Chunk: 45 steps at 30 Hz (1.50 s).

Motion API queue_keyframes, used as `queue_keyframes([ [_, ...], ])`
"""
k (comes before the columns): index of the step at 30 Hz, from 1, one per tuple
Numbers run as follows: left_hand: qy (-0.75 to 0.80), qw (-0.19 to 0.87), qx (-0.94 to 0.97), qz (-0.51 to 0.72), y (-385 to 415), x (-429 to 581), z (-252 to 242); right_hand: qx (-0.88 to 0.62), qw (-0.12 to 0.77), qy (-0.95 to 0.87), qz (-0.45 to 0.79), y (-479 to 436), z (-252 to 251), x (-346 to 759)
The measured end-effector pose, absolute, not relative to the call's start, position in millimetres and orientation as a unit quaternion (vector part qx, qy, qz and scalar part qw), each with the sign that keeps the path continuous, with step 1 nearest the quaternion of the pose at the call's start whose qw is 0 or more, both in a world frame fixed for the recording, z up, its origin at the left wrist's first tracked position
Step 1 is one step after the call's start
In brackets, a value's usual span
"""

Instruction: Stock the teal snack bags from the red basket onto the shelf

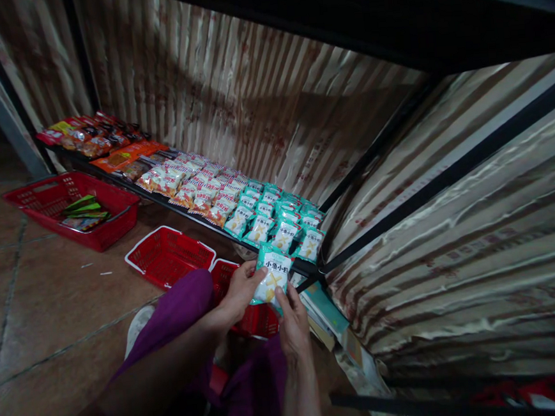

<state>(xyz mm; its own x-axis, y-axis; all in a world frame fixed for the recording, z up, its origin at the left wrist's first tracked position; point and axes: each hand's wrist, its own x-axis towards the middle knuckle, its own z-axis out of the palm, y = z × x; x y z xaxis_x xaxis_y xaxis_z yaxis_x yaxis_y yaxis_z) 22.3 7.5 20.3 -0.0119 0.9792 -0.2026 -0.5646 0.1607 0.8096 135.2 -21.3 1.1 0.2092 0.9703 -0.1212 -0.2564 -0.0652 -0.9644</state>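
Note:
A teal and white snack packet [274,276] is held between both hands, in front of the low black shelf. My left hand [240,290] grips its left edge, thumb on the front. My right hand [292,316] pinches its lower right part. Just beyond it, rows of matching teal packets [285,233] lie on the right end of the shelf. White and orange packets [203,191] are beside them, then orange packets [122,157] and red packets [90,136] toward the left end.
A red basket [116,228] at the left holds green packets [84,207]. A smaller red basket [168,255] stands beside it, and another [255,322] is partly under my hands. Black frame bars [447,169] and striped cloth enclose the right side.

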Motion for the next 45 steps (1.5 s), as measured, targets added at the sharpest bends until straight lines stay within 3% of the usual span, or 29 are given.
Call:
queue_keyframes([
  [24, 0.417, 0.630, 0.266, 0.598, 9.9, 23.7, 8.8, -0.522, 0.596, -0.324, 0.516, -21.0, -2.3, 132.1],
  [45, 0.373, 0.681, 0.289, 0.560, -2.1, 12.1, 9.9, -0.478, 0.633, -0.305, 0.528, -23.1, 4.1, 128.7],
])
